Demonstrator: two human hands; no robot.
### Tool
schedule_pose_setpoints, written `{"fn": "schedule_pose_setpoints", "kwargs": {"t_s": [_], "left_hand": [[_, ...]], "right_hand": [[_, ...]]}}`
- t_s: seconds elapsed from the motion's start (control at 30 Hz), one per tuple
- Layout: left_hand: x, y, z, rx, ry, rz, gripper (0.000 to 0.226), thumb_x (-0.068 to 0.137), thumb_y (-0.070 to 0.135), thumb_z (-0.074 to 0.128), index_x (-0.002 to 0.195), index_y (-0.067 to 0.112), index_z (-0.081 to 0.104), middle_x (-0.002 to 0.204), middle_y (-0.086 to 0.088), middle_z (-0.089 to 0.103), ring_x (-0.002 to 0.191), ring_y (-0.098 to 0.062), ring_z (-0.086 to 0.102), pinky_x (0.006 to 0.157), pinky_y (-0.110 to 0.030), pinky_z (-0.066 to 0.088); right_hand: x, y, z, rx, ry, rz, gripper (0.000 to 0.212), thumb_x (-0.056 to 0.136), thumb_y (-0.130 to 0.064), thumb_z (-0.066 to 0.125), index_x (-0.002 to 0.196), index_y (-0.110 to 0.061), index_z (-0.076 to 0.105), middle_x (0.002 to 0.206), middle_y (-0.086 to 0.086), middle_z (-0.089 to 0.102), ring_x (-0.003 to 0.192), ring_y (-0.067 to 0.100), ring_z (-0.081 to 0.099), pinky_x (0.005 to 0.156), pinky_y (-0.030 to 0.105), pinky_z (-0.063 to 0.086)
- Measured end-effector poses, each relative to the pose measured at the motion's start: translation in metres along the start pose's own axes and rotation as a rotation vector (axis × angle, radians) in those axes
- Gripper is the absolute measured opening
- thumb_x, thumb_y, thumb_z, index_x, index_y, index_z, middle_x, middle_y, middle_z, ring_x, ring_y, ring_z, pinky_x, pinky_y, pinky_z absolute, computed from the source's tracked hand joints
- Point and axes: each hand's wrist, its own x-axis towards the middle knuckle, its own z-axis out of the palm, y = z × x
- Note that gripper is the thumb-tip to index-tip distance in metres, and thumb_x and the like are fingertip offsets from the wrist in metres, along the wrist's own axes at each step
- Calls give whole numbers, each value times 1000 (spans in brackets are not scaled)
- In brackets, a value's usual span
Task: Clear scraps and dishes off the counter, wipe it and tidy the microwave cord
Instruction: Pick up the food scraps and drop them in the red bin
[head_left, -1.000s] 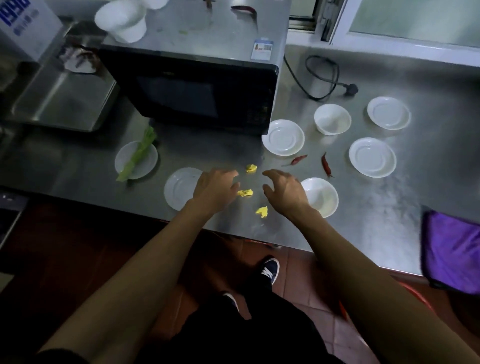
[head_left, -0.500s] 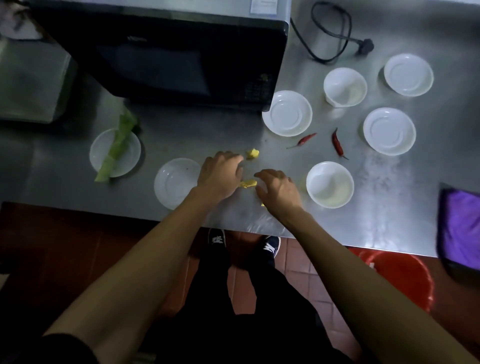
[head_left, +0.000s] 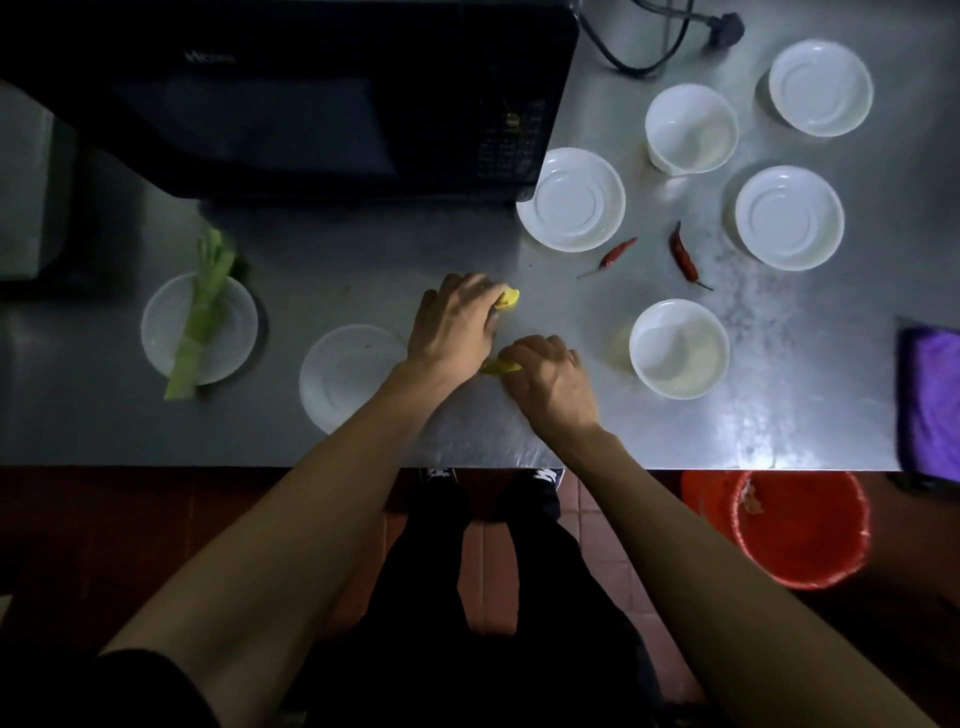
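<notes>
Head view: our left hand (head_left: 454, 327) pinches one yellow scrap (head_left: 507, 300), our right hand (head_left: 550, 384) another (head_left: 500, 367); light, soft bits, probably best nipped by their edges.

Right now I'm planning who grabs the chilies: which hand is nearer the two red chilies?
Right. The right hand lies below-left of the red chilies; the left hand is farther left.

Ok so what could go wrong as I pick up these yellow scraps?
1. The left hand and right hand each pinch a small yellow scrap; either could slip to the floor, missing the red bucket.
2. A forearm could nudge the plate near the counter edge.
</notes>
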Motion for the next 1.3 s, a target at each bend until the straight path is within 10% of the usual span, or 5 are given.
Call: {"fn": "schedule_pose_setpoints", "kwargs": {"t_s": [1.3], "left_hand": [[14, 1, -6, -23, 37, 35, 15, 87, 20, 69, 101, 18, 67, 103, 0, 63, 106, -25, 55, 86, -40, 44]], "right_hand": [[17, 5, -26, 204, 234, 225, 20, 95, -18, 67, 98, 1, 71, 94, 22, 64, 84, 45, 58, 69, 48, 48]]}}
